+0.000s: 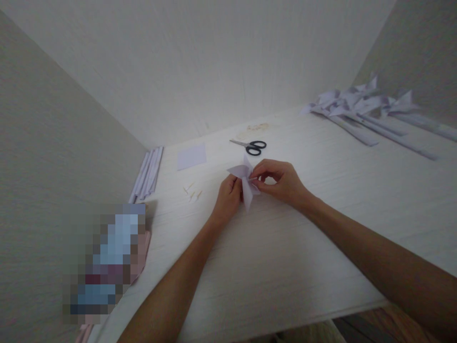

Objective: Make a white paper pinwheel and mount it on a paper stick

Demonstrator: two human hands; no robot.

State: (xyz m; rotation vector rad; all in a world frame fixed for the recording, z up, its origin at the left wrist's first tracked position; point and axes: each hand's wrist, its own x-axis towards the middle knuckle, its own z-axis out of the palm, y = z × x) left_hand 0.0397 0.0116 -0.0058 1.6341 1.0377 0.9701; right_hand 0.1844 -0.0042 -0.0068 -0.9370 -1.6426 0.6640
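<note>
A white paper pinwheel [246, 178] with folded blades is held up over the middle of the table. My left hand [229, 196] grips it from the left and behind, the fingers partly hidden by the paper. On the other side my right hand [280, 178] has thumb and forefinger pinched close at its centre; whatever small piece may be between them is too small to make out. Just beyond the hands lie scissors [254, 146] with black handles, blades pointing left. Several small pale sticks with white bits [193, 194] are scattered to the left.
Rolled paper tubes [147, 174] lie at the left wall, near a square paper sheet [192, 156]. Small tan pieces [259, 126] sit behind the scissors. Finished-looking paper pinwheels on sticks [357, 107] pile up at the back right. A blurred-out object [110, 262] stands at the left edge.
</note>
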